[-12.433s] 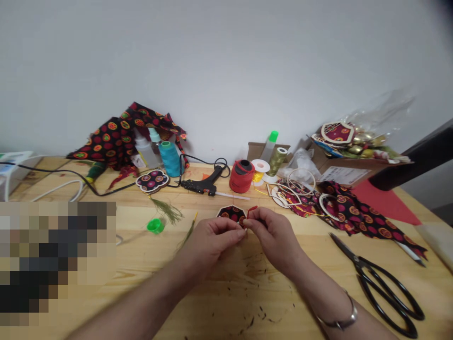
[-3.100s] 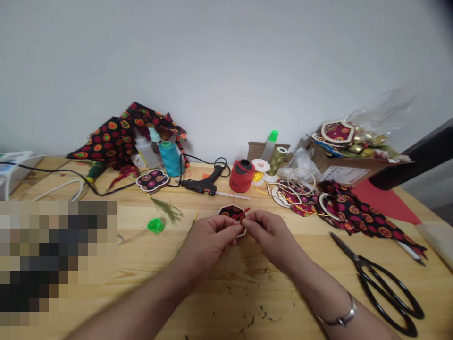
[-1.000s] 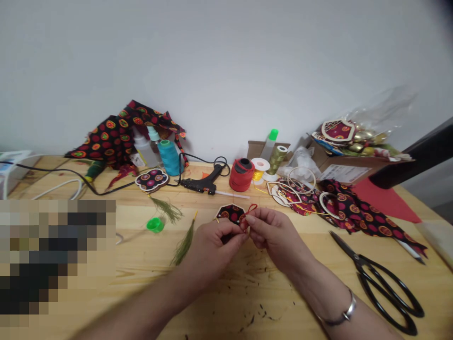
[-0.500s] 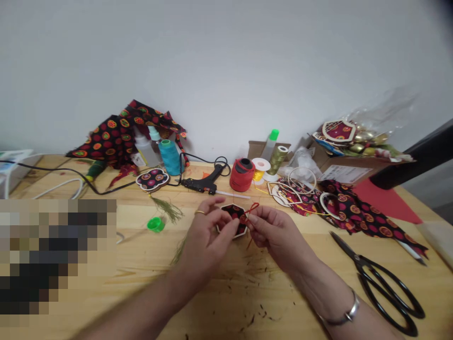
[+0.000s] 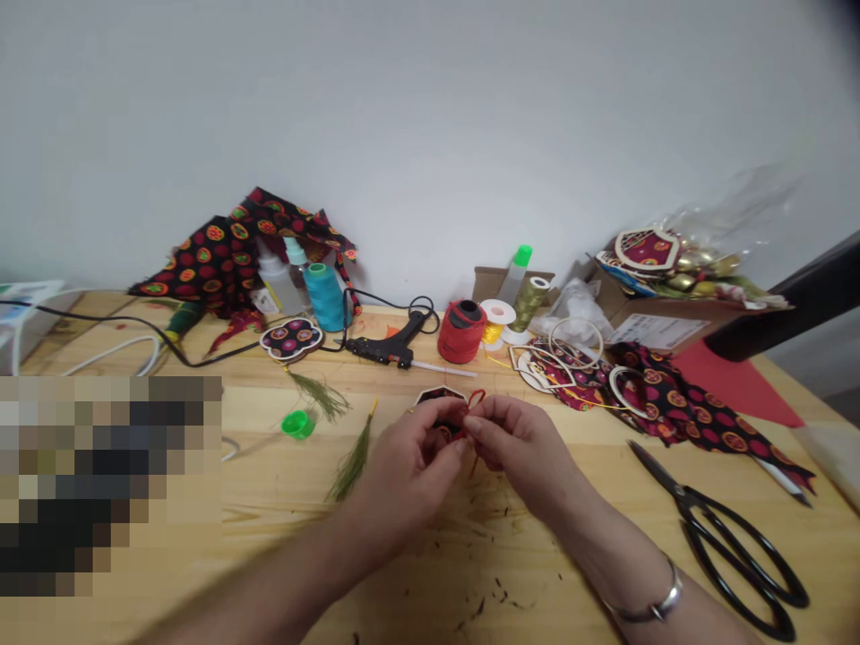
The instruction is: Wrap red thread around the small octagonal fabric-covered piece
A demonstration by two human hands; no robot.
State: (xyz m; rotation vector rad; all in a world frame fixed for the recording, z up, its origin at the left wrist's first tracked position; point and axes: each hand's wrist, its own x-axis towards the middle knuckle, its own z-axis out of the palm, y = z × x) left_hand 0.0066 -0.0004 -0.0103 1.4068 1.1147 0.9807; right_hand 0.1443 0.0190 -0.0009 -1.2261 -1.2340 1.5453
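A red cord [image 5: 477, 396] forms a small loop between my fingertips, with a loose end hanging below. My right hand [image 5: 520, 439] is closed, pinching the cord between thumb and index finger. From the left, my left hand [image 5: 413, 457] brings its bent fingers and thumb to the same cord, at the right edge of an octagonal ornament [image 5: 442, 394]. This ornament has a pale rim and dark patterned fabric; my left fingers cover most of it. Beside my left wrist lies a green tassel [image 5: 355, 457] with a yellow top loop.
Black scissors [image 5: 718, 537] lie at the right. Behind my hands are a glue gun [image 5: 390, 348], a red thread spool [image 5: 462, 331] and a teal thread cone [image 5: 327, 300]. A green cap [image 5: 297, 425] and a flower-shaped tasselled ornament [image 5: 291, 339] are to the left. Patterned fabric [image 5: 699, 394] lies right.
My left hand has moved right, its fingers closing in on the red cord and covering more of the octagonal ornament. The green tassel now shows more fully. My right hand keeps its pinch.
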